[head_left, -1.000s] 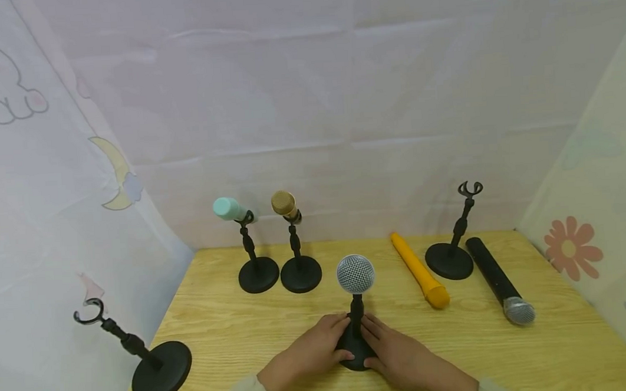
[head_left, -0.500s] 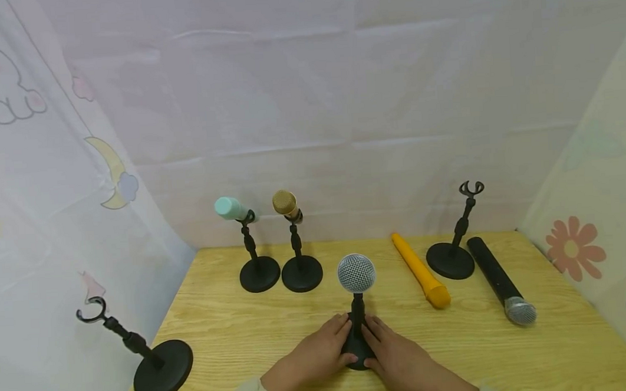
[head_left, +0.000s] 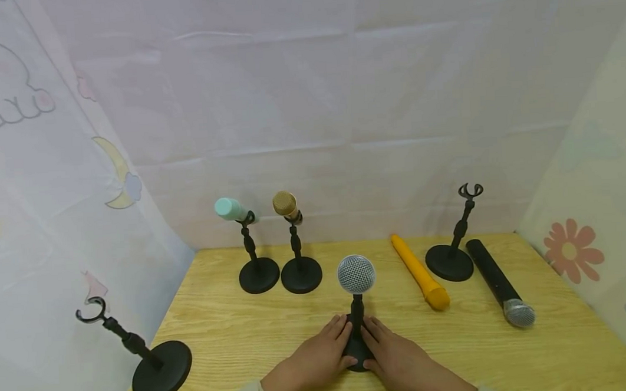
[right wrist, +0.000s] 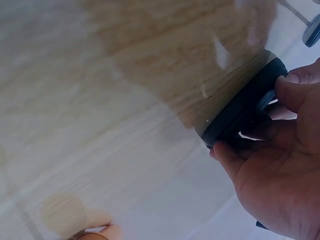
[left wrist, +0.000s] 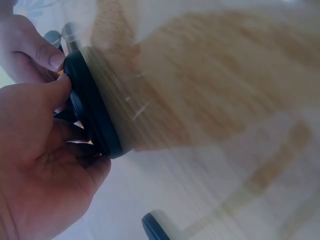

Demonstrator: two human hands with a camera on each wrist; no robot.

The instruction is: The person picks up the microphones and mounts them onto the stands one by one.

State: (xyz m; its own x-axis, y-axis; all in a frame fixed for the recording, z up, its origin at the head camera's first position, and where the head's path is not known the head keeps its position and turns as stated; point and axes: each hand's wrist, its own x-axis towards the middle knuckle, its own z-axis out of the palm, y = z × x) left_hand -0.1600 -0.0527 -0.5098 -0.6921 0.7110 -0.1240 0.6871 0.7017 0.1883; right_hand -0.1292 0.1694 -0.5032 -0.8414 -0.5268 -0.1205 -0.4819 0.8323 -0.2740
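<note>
- Base [head_left: 358, 354] is resting on the table [head_left: 245, 329] between left hand [head_left: 321, 351] and right hand [head_left: 398, 353], both clamping its rim.
- Silver mic [head_left: 356, 274] is rising above the hands; matching both grips would be guarding it against tipping.
- Left stand [head_left: 165, 373], holder bare, is standing left of the left hand, well apart.
- Green mic [head_left: 230, 208] and gold mic [head_left: 285, 204], mounted, are sitting beyond the left hand, likely limiting forward-left sliding.
- Orange mic [head_left: 417, 271] is lying beyond the right hand, probably hindering any forward-right path.
- Right stand [head_left: 450, 264], also bare, and black mic [head_left: 499, 281] are sitting farther right.
</note>
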